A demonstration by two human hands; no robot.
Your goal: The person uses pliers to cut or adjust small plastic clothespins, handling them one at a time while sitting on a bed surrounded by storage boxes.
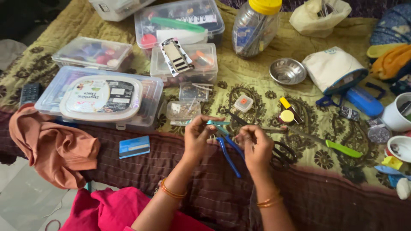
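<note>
My left hand (198, 137) and my right hand (255, 146) meet over the front edge of a patterned bedspread (257, 92). The right hand grips blue-handled pliers (228, 155), handles hanging down towards me. My left hand pinches a small teal piece (217, 123) at the pliers' tip. Both wrists wear orange bangles. Black scissors (282, 155) lie just right of my right hand.
Clear plastic boxes (100, 96) of craft supplies stand at the left and back. A yellow-lidded jar (256, 26), a steel bowl (287, 70), a green-handled tool (342, 148) and white cups (397, 112) lie to the right. An orange cloth (55, 147) and a blue card (134, 146) sit front left.
</note>
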